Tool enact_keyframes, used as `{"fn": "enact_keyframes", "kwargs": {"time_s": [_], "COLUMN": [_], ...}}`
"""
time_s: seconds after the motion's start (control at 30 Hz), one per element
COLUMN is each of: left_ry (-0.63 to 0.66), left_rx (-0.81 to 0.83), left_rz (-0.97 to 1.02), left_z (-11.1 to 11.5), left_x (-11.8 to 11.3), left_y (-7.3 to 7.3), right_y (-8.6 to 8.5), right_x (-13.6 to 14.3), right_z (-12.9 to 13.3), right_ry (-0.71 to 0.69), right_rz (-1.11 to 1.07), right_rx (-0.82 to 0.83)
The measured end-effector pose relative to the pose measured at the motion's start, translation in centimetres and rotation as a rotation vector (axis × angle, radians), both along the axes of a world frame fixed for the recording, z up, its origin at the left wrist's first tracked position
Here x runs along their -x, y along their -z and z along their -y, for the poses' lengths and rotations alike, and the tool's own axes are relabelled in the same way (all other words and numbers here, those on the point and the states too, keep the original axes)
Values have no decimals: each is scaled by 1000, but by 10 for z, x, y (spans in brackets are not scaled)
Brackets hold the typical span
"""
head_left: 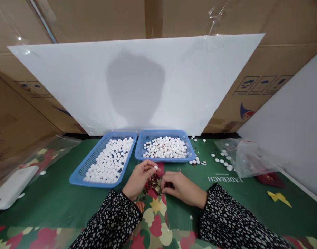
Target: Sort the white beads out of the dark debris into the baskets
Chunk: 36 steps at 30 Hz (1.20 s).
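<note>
My left hand (141, 178) pinches a small white round piece (155, 167) between thumb and fingertips, in front of the two baskets. Close beside it, my right hand (180, 186) is closed, thumb and fingers curled together; whatever may be in its fingertips is hidden. Between the hands, a loose pile of tiny dark red bits (152, 185) lies on the patterned cover. Many similar white pieces fill the left blue basket (79, 173). The right blue basket (163, 160) also holds white pieces, with a few reddish specks among them.
Loose white pieces (197, 161) lie right of the baskets, others beside a clear plastic bag (248, 157). Yellow scraps (279, 197) and a dark red item (270, 180) are farther right. At left lies a white flat object (16, 186). A white board (135, 86) and cardboard stand behind.
</note>
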<state>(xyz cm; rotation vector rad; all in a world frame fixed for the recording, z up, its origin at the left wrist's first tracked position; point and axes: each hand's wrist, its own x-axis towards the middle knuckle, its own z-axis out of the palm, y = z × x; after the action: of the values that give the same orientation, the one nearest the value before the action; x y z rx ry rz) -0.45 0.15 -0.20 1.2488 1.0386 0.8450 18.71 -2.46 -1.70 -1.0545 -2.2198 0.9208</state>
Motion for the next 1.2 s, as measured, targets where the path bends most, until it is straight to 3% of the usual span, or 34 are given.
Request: {"fn": "enact_keyframes", "kwargs": {"time_s": [0.1, 0.37, 0.5, 0.67, 0.9, 0.97, 1.1, 1.2], "left_ry": [17, 39, 28, 21, 11, 11, 9, 16], "left_rx": [2, 32, 24, 37, 3, -3, -23, -59], "left_rz": [26, 35, 36, 60, 82, 64, 32, -5], "left_z": [0, 2, 2, 2, 2, 2, 3, 3], "left_x": [1, 0, 0, -1, -3, -3, -4, -4], "left_y": [1, 3, 2, 0, 2, 3, 3, 3], "right_y": [0, 2, 6, 9, 11, 10, 6, 5], "right_x": [1, -3, -1, 3, 8, 9, 7, 6], "right_z": [0, -9, -11, -9, -5, -4, -2, -3], "right_ry": [9, 280, 303, 324, 331, 344, 349, 324], "right_rz": [-46, -422, -602, -719, -723, -653, -467, -422], "right_rx": [21, 226, 359, 387, 443, 379, 50, -50]}}
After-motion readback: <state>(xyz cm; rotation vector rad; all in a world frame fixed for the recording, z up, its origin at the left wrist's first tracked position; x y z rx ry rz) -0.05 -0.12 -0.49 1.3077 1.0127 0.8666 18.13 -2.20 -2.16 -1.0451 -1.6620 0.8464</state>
